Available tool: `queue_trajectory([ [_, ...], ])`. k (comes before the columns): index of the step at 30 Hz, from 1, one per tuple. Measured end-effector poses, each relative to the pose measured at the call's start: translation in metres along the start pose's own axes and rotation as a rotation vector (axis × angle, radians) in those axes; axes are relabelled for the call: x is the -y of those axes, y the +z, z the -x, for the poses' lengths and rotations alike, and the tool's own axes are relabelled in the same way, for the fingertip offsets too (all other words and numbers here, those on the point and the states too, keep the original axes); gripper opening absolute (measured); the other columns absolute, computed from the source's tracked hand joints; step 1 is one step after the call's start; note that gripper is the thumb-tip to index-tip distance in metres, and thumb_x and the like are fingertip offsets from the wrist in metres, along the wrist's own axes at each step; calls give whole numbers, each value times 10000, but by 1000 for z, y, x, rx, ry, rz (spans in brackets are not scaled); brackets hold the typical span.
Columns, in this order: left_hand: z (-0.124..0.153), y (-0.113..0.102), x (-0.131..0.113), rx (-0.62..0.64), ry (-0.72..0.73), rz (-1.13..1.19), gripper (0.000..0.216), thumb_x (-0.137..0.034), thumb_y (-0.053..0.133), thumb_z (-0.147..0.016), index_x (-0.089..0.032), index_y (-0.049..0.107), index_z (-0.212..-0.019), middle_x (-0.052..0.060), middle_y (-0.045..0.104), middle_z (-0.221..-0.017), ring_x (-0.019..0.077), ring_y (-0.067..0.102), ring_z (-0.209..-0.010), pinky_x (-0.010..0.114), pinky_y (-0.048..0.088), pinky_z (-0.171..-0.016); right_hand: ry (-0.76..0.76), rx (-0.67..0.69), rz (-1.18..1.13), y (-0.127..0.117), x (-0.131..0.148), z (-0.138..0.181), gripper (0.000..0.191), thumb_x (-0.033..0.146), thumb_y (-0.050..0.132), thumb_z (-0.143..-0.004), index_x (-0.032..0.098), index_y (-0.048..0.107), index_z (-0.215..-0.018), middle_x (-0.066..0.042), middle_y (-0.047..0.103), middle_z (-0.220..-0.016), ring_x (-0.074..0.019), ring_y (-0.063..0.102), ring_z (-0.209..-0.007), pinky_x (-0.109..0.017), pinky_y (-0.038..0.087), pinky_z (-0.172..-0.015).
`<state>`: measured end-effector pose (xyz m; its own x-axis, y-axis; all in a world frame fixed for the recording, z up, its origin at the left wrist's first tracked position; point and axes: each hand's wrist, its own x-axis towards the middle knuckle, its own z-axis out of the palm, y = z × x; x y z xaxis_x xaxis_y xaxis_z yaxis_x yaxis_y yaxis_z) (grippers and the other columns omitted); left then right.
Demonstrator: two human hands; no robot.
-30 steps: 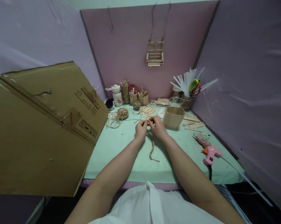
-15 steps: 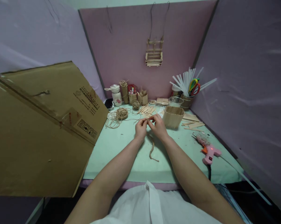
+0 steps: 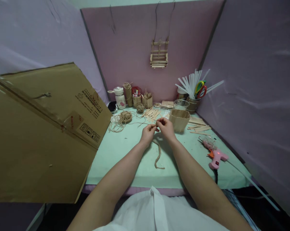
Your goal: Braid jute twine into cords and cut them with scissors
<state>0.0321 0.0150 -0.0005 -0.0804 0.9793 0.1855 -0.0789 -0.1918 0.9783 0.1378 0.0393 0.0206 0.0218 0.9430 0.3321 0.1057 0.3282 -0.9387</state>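
Note:
My left hand (image 3: 148, 133) and my right hand (image 3: 166, 128) meet over the middle of the mint-green table (image 3: 121, 154), fingers pinched on the upper end of a braided jute cord (image 3: 157, 155). The braid trails from my hands down toward me and lies on the table. Thin loose strands run from my fingers off to the left toward a ball of jute twine (image 3: 126, 116). Just right of my right hand stands a small box of popsicle sticks (image 3: 179, 120).
A big cardboard box (image 3: 39, 134) fills the left. Loose popsicle sticks (image 3: 151, 114) and small jars (image 3: 135, 98) line the back. A cup with white sticks and scissors (image 3: 194, 91) stands back right. A pink glue gun (image 3: 216, 157) lies right. A stick basket (image 3: 159, 54) hangs on the wall.
Both hands have shifted slightly right and away from me, still pinching the braid's top. The braid's lower part now lies a little straighter on the table.

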Motion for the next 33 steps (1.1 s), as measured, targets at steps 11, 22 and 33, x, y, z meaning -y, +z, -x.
queue_trajectory([
  [11, 3, 3, -11, 178, -276, 376, 187, -131, 645, -699, -106, 651, -885, 68, 682, -800, 61, 543, -561, 188, 416, -553, 283, -25, -276, -5, 1, -2, 181, 308, 587, -617, 188, 523, -737, 29, 516, -628, -113, 497, -584, -257, 469, -555],
  [22, -12, -22, -21, -51, -343, 723, 95, -56, 571, -776, -131, 592, -830, 56, 687, -841, 109, 662, -787, 194, 529, -701, 129, 215, 79, 8, -1, 5, 308, 453, 648, -636, 184, 517, -711, 22, 561, -630, -119, 508, -596, -226, 386, -528],
  [33, -18, -34, -22, -247, -354, 826, 96, -32, 561, -782, -121, 581, -810, 75, 684, -870, 128, 666, -862, 191, 533, -740, -37, 321, 337, 25, -11, 21, 246, 420, 646, -665, 182, 585, -683, 13, 594, -594, -119, 500, -547, -224, 337, -507],
])
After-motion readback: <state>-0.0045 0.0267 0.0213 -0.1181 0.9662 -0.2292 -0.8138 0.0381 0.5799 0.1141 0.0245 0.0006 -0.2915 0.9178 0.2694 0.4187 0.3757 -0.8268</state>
